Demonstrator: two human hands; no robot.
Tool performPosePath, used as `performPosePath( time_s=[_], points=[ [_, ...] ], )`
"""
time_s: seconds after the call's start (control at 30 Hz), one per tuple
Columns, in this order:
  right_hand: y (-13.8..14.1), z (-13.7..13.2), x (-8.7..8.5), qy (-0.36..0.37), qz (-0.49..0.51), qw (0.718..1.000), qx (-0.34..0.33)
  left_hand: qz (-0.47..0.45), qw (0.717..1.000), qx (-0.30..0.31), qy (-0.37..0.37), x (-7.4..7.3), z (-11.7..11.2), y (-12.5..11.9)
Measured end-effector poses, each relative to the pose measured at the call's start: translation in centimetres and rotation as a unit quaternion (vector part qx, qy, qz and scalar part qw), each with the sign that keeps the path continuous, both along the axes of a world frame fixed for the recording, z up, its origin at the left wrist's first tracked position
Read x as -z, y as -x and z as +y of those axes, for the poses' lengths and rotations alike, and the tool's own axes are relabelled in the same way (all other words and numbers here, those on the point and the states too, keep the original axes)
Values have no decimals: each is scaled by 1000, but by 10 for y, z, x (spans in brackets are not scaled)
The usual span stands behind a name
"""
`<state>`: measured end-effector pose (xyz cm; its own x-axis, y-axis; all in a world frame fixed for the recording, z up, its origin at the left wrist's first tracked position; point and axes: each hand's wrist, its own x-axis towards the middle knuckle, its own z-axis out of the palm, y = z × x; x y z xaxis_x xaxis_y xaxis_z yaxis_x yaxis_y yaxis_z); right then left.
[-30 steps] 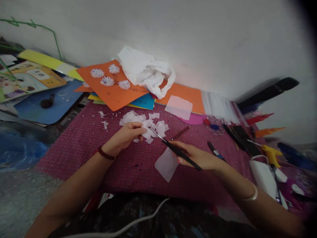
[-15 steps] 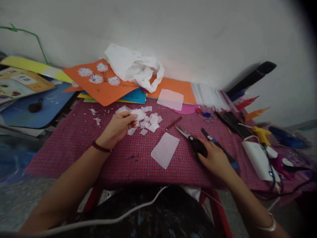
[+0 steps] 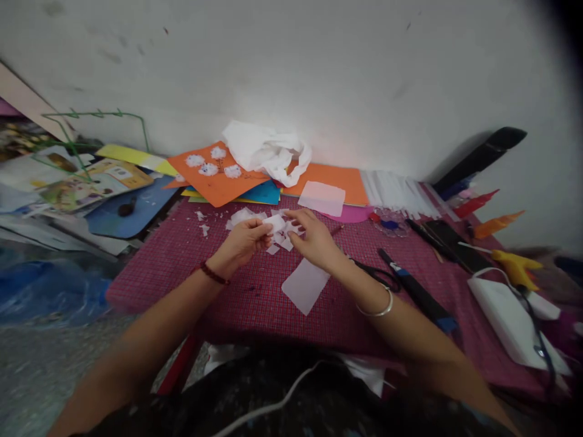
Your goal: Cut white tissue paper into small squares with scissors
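Note:
Pinched in my left hand (image 3: 246, 244) is a small stack of white paper pieces (image 3: 275, 223), held above the heap of cut squares. My right hand (image 3: 314, 238) reaches in from the other side, fingers apart and curved, close to the stack with nothing visibly in them. Beneath both hands lie several loose white paper squares (image 3: 286, 244) on the red checked cloth. A larger white paper sheet (image 3: 304, 287) rests nearer my body. Black-handled scissors (image 3: 380, 276) lie on the cloth, their blades hidden behind my right forearm.
At the back are an orange card with white flowers (image 3: 223, 176), a crumpled white bag (image 3: 268, 149) and white strips (image 3: 396, 191). To the right lie a blue-and-black cutter (image 3: 419, 294), a yellow glue gun (image 3: 517, 267) and a white box (image 3: 510, 315). A pencil (image 3: 337, 230) is partly hidden.
My right hand has let go of the scissors and moved left to the paper heap. My left hand still grips the paper pieces. The whole view has shifted.

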<state>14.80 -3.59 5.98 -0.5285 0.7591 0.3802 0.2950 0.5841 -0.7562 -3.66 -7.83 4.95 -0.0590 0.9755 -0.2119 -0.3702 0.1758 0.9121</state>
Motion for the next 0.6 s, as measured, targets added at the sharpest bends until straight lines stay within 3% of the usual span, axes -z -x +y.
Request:
performPosePath(
  time_s=[0.1, 0.17, 0.33, 0.47, 0.53, 0.57, 0.6],
  points=[
    [11, 20, 12, 156, 53, 986, 3, 11, 1000, -15, 3, -1, -2, 4],
    [14, 26, 16, 212, 82, 974, -24, 25, 999, -22, 5, -1, -2, 5],
    [20, 32, 19, 240, 116, 961, -71, 75, 997, -9, 5, 4, -3, 1],
    [16, 44, 25, 244, 164, 955, -38, 140, 990, -14, -4, 2, 2, 14],
    [13, 54, 30, 240, 189, 952, -2, 226, 974, -30, -15, -5, 8, 28],
    [11, 58, 33, 240, 195, 951, 17, 302, 952, -36, -24, -9, 11, 34],
    [10, 63, 35, 240, 197, 950, 36, 405, 913, -39, -32, -13, 14, 39]
  ],
)
